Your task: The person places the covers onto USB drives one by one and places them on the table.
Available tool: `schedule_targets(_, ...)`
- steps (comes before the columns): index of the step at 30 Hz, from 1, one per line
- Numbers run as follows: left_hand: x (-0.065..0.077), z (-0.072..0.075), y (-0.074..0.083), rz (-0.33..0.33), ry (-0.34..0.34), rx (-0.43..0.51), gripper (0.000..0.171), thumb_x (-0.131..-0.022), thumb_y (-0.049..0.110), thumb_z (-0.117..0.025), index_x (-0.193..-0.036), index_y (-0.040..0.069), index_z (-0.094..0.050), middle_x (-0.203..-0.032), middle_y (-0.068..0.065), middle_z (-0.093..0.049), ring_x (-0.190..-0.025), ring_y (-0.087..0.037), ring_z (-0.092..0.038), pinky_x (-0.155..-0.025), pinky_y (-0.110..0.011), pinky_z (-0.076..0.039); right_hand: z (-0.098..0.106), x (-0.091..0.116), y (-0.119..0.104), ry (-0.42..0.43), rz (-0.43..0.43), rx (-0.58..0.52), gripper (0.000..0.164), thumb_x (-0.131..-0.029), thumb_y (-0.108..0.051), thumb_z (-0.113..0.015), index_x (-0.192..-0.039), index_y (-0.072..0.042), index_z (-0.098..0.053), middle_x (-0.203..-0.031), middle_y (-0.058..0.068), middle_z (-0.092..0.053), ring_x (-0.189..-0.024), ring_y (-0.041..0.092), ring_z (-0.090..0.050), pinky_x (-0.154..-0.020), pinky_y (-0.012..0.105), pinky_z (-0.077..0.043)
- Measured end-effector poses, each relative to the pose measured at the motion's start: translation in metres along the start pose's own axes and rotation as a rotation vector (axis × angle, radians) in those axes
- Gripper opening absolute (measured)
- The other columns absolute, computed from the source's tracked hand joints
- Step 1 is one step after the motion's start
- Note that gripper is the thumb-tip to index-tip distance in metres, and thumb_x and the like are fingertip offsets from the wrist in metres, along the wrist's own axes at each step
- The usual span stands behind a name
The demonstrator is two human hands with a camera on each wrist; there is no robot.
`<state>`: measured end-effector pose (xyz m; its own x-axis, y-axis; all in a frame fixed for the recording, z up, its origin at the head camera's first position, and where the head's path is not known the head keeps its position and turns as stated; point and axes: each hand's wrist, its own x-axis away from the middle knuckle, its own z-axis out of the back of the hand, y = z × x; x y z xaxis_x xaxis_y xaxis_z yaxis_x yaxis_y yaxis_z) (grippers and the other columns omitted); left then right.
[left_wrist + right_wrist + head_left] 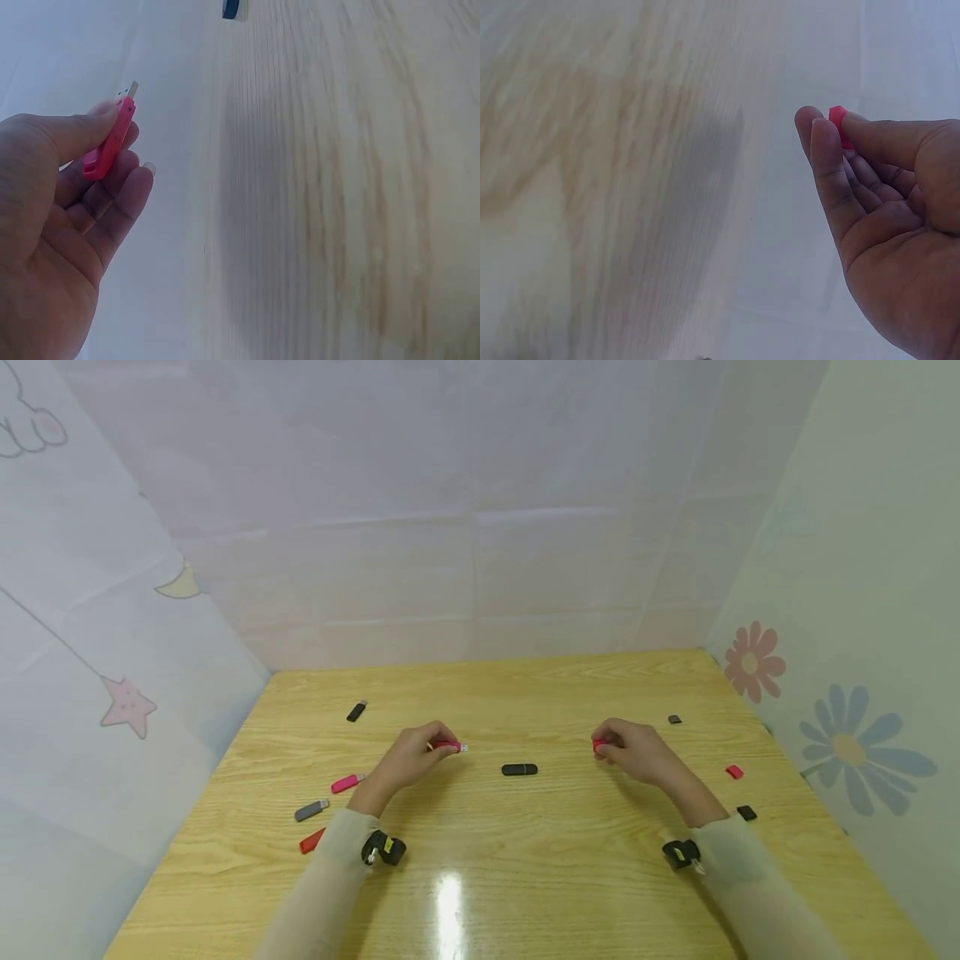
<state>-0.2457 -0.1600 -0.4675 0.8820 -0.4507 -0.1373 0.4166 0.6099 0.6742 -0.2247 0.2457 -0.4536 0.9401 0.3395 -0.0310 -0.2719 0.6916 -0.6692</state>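
Observation:
My left hand [411, 755] pinches a pink USB stick [109, 142] between thumb and fingers, its bare metal plug pointing away from the hand. In the head view that plug points right, toward the middle of the table. Across from it, my right hand [633, 748] pinches a small pink cap [839, 124] between thumb and fingertips, which partly hide it. The two hands are well apart. Between them, a little closer to me, a black USB stick [519, 769] with both ends rounded lies on the wooden table [525, 877].
Left on the table lie a black stick [357, 711], a pink stick [347, 783], a grey stick [311, 811] and a red stick [312, 841] near my sleeve. At right are a grey cap [674, 719], a red cap [734, 772] and a black cap [746, 812].

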Motion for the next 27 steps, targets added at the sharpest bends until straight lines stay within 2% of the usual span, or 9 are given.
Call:
schedule_targets(7, -0.008, -0.01, 0.007, -0.003, -0.005, 0.031, 0.008, -0.099, 0.022, -0.068, -0.105, 0.018, -0.07, -0.096, 0.006, -0.07, -0.083, -0.008, -0.063, -0.07, -0.027, -0.052, -0.01, -0.009, -0.01, -0.011, 0.015, -0.007, 0.016, -0.101, -0.005, -0.06, -0.114, 0.002, -0.065, -0.093, 0.004, -0.071, -0.084, 0.019, -0.069, -0.069, 0.031, -0.057)
schedule_targets(13, -0.013, -0.016, 0.014, -0.011, -0.004, 0.068, 0.008, -0.098, 0.023, -0.069, -0.104, 0.018, -0.07, -0.096, -0.001, -0.072, -0.081, -0.01, -0.062, -0.068, -0.028, -0.051, -0.017, -0.016, -0.019, -0.018, -0.002, -0.031, 0.015, -0.102, -0.006, -0.06, -0.114, 0.001, -0.065, -0.093, 0.004, -0.071, -0.087, 0.025, -0.07, -0.071, 0.032, -0.057)
schedule_targets(17, -0.017, -0.021, 0.016, -0.012, -0.005, 0.068, 0.007, -0.098, 0.022, -0.07, -0.104, 0.018, -0.07, -0.095, 0.002, -0.071, -0.081, -0.009, -0.062, -0.067, -0.027, -0.051, -0.02, -0.019, -0.024, -0.022, -0.007, -0.056, 0.015, -0.101, -0.006, -0.06, -0.114, 0.001, -0.065, -0.094, 0.005, -0.07, -0.088, 0.026, -0.071, -0.071, 0.031, -0.058)
schedule_targets(27, -0.022, -0.028, 0.02, -0.023, -0.015, 0.095, 0.007, -0.1, 0.024, -0.067, -0.105, 0.019, -0.07, -0.099, -0.001, -0.074, -0.085, -0.016, -0.067, -0.068, -0.027, -0.053, -0.026, -0.023, -0.03, -0.027, -0.001, -0.057, 0.016, -0.101, -0.006, -0.059, -0.115, 0.0, -0.066, -0.096, 0.005, -0.07, -0.087, 0.025, -0.07, -0.071, 0.032, -0.057)
